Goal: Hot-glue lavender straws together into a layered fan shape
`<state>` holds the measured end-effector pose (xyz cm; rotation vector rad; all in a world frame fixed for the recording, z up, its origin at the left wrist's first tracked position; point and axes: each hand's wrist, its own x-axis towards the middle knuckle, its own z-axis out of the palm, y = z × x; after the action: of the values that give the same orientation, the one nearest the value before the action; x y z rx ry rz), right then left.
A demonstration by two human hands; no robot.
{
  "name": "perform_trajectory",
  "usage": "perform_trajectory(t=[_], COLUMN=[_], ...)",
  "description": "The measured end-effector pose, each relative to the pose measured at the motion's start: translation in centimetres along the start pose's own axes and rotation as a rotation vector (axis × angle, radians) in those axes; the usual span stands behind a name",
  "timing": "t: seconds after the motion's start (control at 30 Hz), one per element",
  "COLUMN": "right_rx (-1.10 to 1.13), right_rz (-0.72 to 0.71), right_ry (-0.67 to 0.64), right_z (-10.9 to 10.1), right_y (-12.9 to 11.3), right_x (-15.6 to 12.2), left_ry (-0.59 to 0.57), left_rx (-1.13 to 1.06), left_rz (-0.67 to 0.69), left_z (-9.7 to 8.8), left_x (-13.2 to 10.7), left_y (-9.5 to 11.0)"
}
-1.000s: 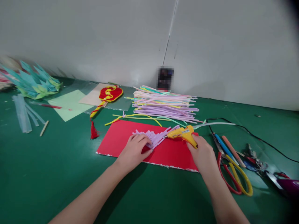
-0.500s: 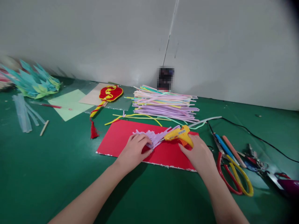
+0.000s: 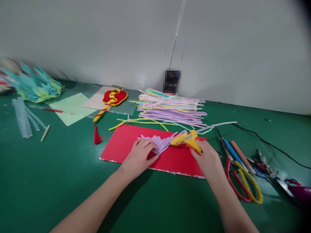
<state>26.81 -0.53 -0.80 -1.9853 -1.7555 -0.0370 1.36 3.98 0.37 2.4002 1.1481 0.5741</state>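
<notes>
Purple pipe cleaners (image 3: 163, 143), woven into a V-shaped piece, lie on a red board (image 3: 116, 145) with a ragged white front edge. My left hand (image 3: 143, 152) pinches the left side of this piece, its fingertips partly hidden. A yellow hot glue gun (image 3: 186, 139) is gripped by its handle in my right hand (image 3: 207, 155). Its metal nozzle points left and meets the purple pipe cleaners. The trigger is mostly covered by my fingers. A clear glue stick (image 3: 223, 124) appears behind the gun, near the black cord.
Behind the board lies a pile of pastel pipe cleaners (image 3: 170, 108). Scissors (image 3: 243, 181), pens (image 3: 235, 155) and keys (image 3: 264, 165) lie right. A red fan-shaped ornament (image 3: 115, 97), paper sheets (image 3: 70, 110), clear strips (image 3: 21, 118) and a teal paper piece (image 3: 36, 85) lie left.
My right thumb has closed in toward the glue gun's handle. The glue stick behind reaches slightly farther right. My left hand and the purple piece stay in place.
</notes>
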Motion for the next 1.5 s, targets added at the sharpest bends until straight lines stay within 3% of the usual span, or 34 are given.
perform_trajectory(t=[0.83, 1.13, 1.5], right_rx=[-0.019, -0.135, -0.205], right_rz=[0.080, 0.305, 0.392], right_ry=[0.004, -0.026, -0.088], right_z=[-0.2, -1.5, -1.0], right_y=[0.3, 0.1, 2.1], right_x=[0.0, 0.9, 1.5], left_ry=[-0.004, -0.003, 0.005], left_rx=[0.000, 0.021, 0.054], left_rz=[-0.003, -0.043, -0.017], left_z=[0.1, -0.1, 0.0], left_x=[0.1, 0.1, -0.1], left_y=[-0.1, 0.6, 0.5])
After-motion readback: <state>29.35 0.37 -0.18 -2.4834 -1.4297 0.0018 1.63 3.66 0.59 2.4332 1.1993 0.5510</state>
